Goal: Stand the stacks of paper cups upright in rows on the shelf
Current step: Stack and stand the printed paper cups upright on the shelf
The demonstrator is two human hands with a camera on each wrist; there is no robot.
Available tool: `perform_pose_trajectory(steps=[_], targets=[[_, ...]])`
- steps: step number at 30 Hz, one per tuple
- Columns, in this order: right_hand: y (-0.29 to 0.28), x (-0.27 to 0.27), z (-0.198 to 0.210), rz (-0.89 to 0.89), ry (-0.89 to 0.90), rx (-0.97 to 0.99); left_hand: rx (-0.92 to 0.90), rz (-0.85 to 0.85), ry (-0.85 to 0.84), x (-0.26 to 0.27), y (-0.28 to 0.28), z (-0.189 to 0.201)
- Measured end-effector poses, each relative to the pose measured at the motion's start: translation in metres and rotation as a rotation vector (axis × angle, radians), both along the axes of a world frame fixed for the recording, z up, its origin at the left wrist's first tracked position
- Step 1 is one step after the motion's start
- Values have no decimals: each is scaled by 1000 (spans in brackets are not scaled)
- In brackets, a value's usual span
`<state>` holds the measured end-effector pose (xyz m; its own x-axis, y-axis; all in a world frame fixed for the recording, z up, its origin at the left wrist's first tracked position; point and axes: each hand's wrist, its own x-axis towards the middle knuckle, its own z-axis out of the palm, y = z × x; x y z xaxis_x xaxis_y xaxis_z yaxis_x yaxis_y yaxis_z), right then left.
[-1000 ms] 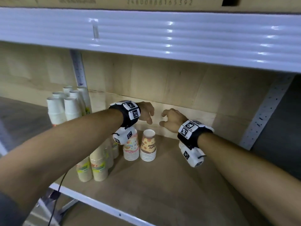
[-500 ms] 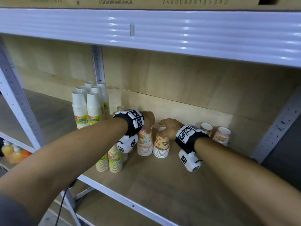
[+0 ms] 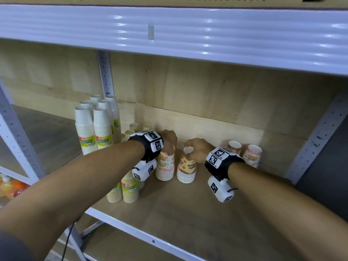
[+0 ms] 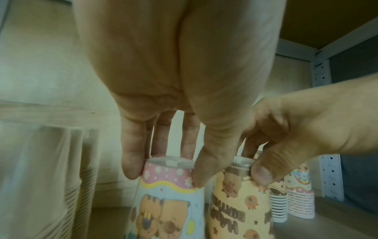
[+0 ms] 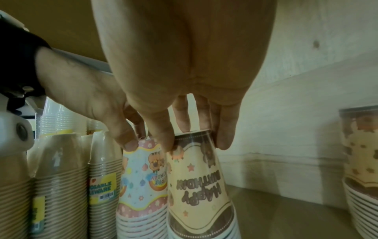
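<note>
Both hands had dropped onto the cups: left hand pinched the pink stack, right hand the brown stack, upright on the shelf. Better nudged flush gently, then released.

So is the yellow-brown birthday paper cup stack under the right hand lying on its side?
No, the yellow-brown birthday cup stack stands upright on the shelf, right hand gripping its top.
</note>
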<state>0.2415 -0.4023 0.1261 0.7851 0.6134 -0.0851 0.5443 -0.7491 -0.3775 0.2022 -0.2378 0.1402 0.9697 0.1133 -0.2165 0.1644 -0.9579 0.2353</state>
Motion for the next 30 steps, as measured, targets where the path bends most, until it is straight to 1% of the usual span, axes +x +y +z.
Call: perform_pose_trajectory(steps=[2, 3, 8, 11, 13, 14, 17, 19, 20, 25, 30], targets=[[-7, 2, 3, -25, -2, -1, -14, -2, -14, 5, -2, 2], [-11, 2, 5, -38, -2, 0, 7, -18, -11, 10, -4, 3], [-38, 7, 13, -112, 13, -27, 43, -126, -91, 25, -22, 14], [-54, 6, 19, -151, 14, -87, 57, -182, -119, 41, -36, 15], [-62, 2, 24, -174, -19, -133, 58, -233, -136, 51, -48, 16], [-65, 2, 25, -184, -27, -167, 53, -257, -142, 55, -53, 16], [-84, 21, 9, -205, -12, -220, 37, -326, -157, 65, -73, 15], [-95, 16, 9, -224, 10, -198, 13, -380, -170, 69, -88, 14], [-97, 5, 14, -237, 5, -195, -3, -403, -177, 69, -95, 14], [-112, -22, 18, -253, 29, -163, -68, -481, -170, 77, -129, 8], [-126, -27, 10, -244, 34, -117, -84, -560, -168, 83, -157, 1]])
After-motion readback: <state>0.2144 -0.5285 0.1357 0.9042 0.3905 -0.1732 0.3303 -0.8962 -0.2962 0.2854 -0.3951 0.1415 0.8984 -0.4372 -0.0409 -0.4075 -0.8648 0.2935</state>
